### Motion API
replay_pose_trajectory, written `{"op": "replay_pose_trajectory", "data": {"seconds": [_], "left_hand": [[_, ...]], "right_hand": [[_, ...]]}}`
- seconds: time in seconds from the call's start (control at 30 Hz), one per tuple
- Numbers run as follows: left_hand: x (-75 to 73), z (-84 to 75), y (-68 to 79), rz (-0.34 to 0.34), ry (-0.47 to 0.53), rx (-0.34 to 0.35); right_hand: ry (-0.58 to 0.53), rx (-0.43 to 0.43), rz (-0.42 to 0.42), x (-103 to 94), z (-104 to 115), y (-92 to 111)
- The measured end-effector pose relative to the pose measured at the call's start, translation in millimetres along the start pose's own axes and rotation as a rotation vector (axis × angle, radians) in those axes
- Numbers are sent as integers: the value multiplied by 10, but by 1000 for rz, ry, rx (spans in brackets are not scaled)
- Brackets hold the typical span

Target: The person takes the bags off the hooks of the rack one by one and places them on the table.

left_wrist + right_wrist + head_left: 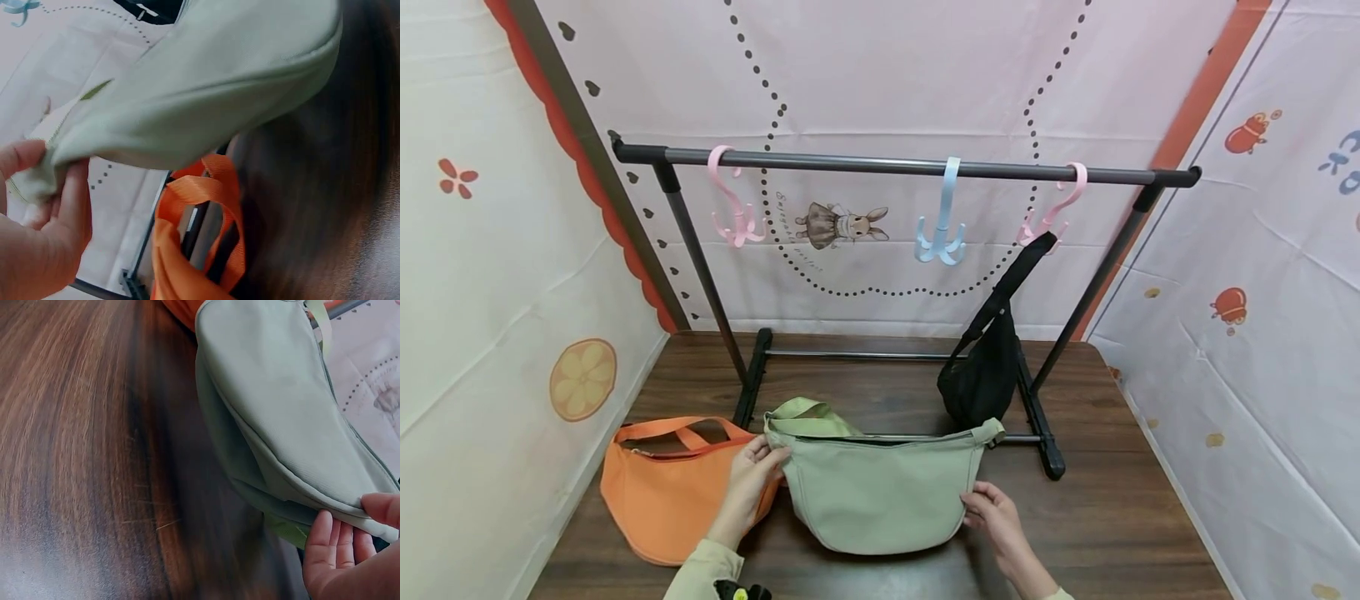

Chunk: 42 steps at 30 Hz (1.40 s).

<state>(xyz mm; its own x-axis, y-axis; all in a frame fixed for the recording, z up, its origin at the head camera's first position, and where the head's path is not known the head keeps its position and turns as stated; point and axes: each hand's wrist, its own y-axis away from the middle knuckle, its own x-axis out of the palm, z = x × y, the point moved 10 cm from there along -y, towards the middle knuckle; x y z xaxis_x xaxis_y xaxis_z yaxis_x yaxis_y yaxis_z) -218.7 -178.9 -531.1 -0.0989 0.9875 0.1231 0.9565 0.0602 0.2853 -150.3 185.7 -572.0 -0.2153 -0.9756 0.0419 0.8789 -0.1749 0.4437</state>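
A light green shoulder bag (887, 496) is held up between both hands in front of the rack, its zip edge on top and its strap (808, 417) folded at the upper left. My left hand (751, 483) pinches the bag's upper left corner, thumb in front and fingers behind, as the left wrist view shows. Lower on the right side, my right hand (996, 521) pinches the edge seam between thumb and fingers. An orange bag (662, 500) lies on the table at the left, partly behind my left forearm.
A dark metal rack (865, 162) stands on the wooden table (1112, 517). Along its bar hang a pink hook (737, 208), a blue hook (942, 225) and another pink hook (1067, 200). From the right one hangs a black bag (981, 375). Printed cloth walls (1262, 333) enclose the sides.
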Motion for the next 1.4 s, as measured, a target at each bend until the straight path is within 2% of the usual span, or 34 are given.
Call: {"op": "replay_pose_trajectory", "data": {"seconds": [0.2,0.5,0.83,1.23,1.4], "left_hand": [[-3,150,-69,-14,-57,-50],[-31,231,-114,-39,-139,-76],[-72,246,-143,-102,-141,-61],[-152,282,-162,-176,-181,-66],[-172,268,-167,-183,-171,-57]], "right_hand": [[21,-2,-8,-7,-87,-78],[34,-8,1,-1,-144,-162],[48,-33,11,63,-231,-243],[101,-78,-22,81,-188,-307],[109,-73,-30,83,-188,-317]]}}
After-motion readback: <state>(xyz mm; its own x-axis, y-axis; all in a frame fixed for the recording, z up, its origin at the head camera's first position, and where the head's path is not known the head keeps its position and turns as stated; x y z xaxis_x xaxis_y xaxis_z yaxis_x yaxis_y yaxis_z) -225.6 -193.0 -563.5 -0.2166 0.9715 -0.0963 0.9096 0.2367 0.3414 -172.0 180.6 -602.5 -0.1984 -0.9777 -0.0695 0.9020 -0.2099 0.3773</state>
